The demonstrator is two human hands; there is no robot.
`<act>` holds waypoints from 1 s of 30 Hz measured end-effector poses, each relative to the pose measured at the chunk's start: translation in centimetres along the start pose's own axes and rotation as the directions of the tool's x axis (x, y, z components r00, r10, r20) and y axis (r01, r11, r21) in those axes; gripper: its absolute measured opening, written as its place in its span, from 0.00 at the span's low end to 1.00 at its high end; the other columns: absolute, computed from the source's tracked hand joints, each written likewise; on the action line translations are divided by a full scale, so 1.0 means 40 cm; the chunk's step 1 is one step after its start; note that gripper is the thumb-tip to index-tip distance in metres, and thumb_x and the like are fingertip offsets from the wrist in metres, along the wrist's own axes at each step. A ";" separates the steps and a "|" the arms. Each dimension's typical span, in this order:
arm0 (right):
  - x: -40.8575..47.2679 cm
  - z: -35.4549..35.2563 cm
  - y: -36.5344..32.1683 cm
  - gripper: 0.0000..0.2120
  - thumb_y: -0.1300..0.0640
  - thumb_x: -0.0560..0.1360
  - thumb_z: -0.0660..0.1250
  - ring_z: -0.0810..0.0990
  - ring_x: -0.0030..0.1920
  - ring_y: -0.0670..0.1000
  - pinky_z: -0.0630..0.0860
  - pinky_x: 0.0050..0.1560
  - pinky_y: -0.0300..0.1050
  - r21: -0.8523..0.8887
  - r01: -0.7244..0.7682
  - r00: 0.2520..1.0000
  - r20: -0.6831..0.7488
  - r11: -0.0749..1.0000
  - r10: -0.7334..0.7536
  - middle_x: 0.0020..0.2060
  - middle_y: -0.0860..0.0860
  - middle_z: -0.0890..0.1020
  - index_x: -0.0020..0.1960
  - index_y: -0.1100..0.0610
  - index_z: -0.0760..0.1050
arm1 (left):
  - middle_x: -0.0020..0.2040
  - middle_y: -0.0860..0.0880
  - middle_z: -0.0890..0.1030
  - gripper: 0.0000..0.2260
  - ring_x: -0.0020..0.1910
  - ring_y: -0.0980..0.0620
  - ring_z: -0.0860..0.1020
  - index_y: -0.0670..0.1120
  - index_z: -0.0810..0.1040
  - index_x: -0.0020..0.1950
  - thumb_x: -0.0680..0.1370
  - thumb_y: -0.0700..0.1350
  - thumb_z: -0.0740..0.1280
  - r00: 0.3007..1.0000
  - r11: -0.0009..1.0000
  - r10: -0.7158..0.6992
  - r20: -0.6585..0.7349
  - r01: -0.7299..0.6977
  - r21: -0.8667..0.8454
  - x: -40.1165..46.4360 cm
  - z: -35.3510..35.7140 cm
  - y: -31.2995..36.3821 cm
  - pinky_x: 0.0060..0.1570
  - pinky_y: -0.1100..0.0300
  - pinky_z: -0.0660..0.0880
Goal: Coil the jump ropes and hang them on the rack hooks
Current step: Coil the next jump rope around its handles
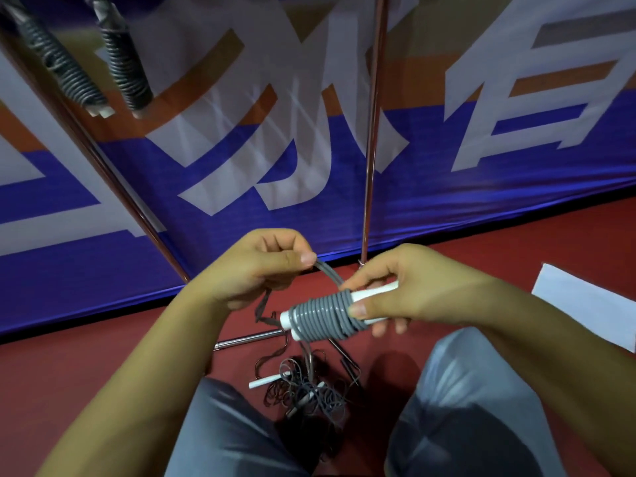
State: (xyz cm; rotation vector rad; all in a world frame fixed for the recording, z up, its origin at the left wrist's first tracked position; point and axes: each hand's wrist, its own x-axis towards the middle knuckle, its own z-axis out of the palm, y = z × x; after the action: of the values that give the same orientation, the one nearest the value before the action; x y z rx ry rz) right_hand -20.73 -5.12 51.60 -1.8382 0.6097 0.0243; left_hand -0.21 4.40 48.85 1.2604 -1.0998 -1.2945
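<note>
A grey jump rope (321,316) is wound in tight turns round its white handles (373,292). My right hand (409,290) grips the handles at their right end, thumb against the last turns. My left hand (261,266) pinches the free grey strand (330,273) that arches from the coil up to its fingertips. A thin dark cord (263,306) hangs below my left hand. Two coiled ropes (99,60) hang at the top left on the rack. A tangle of loose ropes (306,390) with a white handle lies on the red floor between my knees.
The rack's metal poles stand behind my hands, one slanting pole (113,177) at the left and one upright pole (371,132) in the middle, with a base bar (247,339) on the floor. A blue, white and orange banner (481,187) covers the wall. A white sheet (585,304) lies at the right.
</note>
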 end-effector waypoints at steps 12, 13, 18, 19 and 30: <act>0.012 0.038 0.018 0.12 0.59 0.69 0.76 0.79 0.24 0.50 0.75 0.26 0.42 0.037 0.082 0.927 -0.370 0.996 -0.063 0.28 0.52 0.79 0.43 0.53 0.72 | 0.30 0.45 0.77 0.11 0.30 0.53 0.72 0.46 0.77 0.38 0.67 0.50 0.76 0.956 0.920 0.152 -0.251 -0.044 0.388 -0.086 0.150 0.069 0.31 0.60 0.69; 0.016 0.040 0.020 0.11 0.61 0.69 0.75 0.78 0.23 0.49 0.75 0.25 0.42 0.074 0.096 0.909 -0.414 0.993 -0.057 0.27 0.50 0.78 0.41 0.54 0.73 | 0.29 0.44 0.74 0.09 0.29 0.54 0.70 0.46 0.77 0.37 0.69 0.48 0.75 0.948 0.936 0.152 -0.279 -0.048 0.348 -0.091 0.165 0.064 0.29 0.64 0.68; 0.019 0.043 0.022 0.11 0.69 0.69 0.72 0.77 0.22 0.46 0.72 0.23 0.39 0.308 0.195 0.876 -0.481 0.931 -0.024 0.28 0.50 0.80 0.42 0.56 0.74 | 0.25 0.55 0.67 0.11 0.22 0.61 0.61 0.43 0.73 0.37 0.70 0.44 0.74 0.911 0.996 0.084 -0.403 -0.064 0.064 -0.097 0.238 -0.009 0.23 0.70 0.60; 0.015 0.045 0.022 0.11 0.70 0.69 0.72 0.78 0.24 0.47 0.72 0.24 0.38 0.351 0.222 0.877 -0.480 0.909 -0.029 0.28 0.51 0.80 0.43 0.56 0.74 | 0.25 0.56 0.67 0.09 0.23 0.61 0.61 0.45 0.73 0.36 0.70 0.44 0.72 0.904 0.996 0.089 -0.419 -0.073 0.055 -0.094 0.244 -0.021 0.24 0.69 0.61; -0.011 0.077 0.005 0.09 0.69 0.70 0.71 0.79 0.26 0.46 0.72 0.25 0.35 0.538 0.372 0.850 -0.525 0.756 -0.044 0.30 0.51 0.82 0.45 0.58 0.75 | 0.26 0.50 0.66 0.20 0.25 0.58 0.62 0.45 0.67 0.29 0.70 0.57 0.67 0.651 0.795 0.493 -0.577 -0.068 0.602 -0.063 0.244 -0.054 0.25 0.70 0.59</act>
State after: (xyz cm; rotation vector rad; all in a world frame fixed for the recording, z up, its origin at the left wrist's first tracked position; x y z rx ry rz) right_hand -20.33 -2.24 50.47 -1.2268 0.6409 -0.7466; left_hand -10.13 6.86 47.47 1.7017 -1.0315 -0.1362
